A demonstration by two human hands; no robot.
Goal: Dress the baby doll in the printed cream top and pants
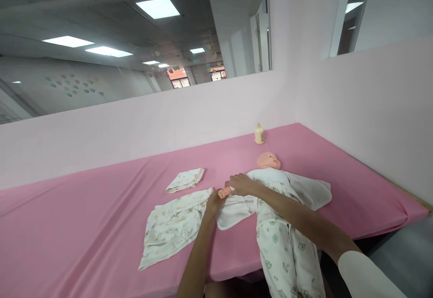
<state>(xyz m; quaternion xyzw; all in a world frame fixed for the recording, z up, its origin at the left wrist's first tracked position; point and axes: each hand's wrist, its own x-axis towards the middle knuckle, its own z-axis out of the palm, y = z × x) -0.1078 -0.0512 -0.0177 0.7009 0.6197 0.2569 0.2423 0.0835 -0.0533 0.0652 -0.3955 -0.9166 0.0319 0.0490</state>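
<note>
A baby doll (269,160) lies on its back on the pink-covered table, its head toward the wall. Printed trousers (275,239) cover its legs, which hang over the near edge. White cloth of its top (306,189) spreads out on both sides of the body. My right hand (242,184) is closed around the doll's outstretched arm at the sleeve. The small pink doll's hand (224,192) sticks out between my two hands. My left hand (214,202) is closed against it, with its fingertips partly hidden. Beside my left forearm lies a printed white garment (176,226).
A folded printed cloth (185,180) lies behind the spread garment. At the back, near the wall, stands a cream pump bottle (259,134). The pink table cover (101,226) has creases at the left. Walls with windows (135,41) bound the table behind and at right.
</note>
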